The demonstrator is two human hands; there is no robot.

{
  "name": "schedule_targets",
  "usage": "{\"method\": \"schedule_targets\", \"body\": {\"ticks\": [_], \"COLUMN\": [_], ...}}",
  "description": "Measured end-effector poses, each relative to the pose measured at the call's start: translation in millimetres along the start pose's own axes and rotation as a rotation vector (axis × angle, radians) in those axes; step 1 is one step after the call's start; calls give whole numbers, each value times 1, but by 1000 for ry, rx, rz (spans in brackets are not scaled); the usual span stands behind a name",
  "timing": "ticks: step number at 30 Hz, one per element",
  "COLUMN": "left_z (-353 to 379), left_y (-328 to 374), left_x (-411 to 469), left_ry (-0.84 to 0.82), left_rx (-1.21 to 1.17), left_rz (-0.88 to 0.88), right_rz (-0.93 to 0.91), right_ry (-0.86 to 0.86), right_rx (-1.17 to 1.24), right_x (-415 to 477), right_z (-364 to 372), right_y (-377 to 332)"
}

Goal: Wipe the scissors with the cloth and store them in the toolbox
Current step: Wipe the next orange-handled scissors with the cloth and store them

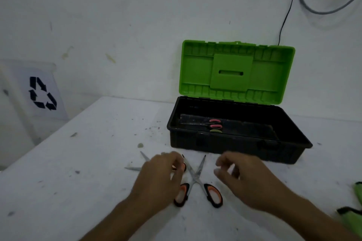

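Note:
A pair of scissors [196, 179] with orange-and-black handles lies spread in an X on the white table, between my two hands. A second pair lies under my left hand [161, 179]. Its blade tips [144, 156] stick out to the left, and my fingers curl onto its orange handle [183, 166]. My right hand [242, 179] hovers just right of the X-shaped pair, fingers apart and holding nothing. The toolbox [221, 144] stands behind with its green lid [235, 72] up. It holds several scissors [215, 126] with pink and green handles. A green cloth [358, 193] lies at the right edge.
The white table [88, 162] is stained and speckled, and its left edge runs diagonally. A white bin [42, 93] with a recycling mark stands to the left, below table level. Cables [286, 15] hang down the wall behind the toolbox.

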State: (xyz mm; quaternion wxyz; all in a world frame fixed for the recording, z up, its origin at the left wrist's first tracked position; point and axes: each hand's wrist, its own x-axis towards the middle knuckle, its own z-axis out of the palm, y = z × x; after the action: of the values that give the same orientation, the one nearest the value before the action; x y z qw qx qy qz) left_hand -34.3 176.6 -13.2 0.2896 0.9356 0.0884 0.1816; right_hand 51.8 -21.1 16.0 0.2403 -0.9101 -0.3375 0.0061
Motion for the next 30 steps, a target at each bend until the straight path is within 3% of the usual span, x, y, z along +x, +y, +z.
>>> {"method": "schedule_targets", "body": {"ticks": [3,7,15,22,27,30], "left_z": [16,30,32,33,37,37], "left_y": [3,1,5,10,33,52], "left_x": [-15,-23,-24,-39,-48,-45], "left_ry": [-40,-32,-49,-29,-17,-181], "left_rx": [258,432,431,266,-169,-425], "left_rz": [34,36,25,16,-66,-131], "right_rz": [126,188,167,123,60,42], "right_ry": [-9,47,49,84,269,370], "right_rx": [5,-31,11,18,19,-4], "right_x": [-15,-18,-28,-59,-89,-105], "right_z": [27,51,60,53,44,35], "right_y": [13,15,3,6,19,26]}}
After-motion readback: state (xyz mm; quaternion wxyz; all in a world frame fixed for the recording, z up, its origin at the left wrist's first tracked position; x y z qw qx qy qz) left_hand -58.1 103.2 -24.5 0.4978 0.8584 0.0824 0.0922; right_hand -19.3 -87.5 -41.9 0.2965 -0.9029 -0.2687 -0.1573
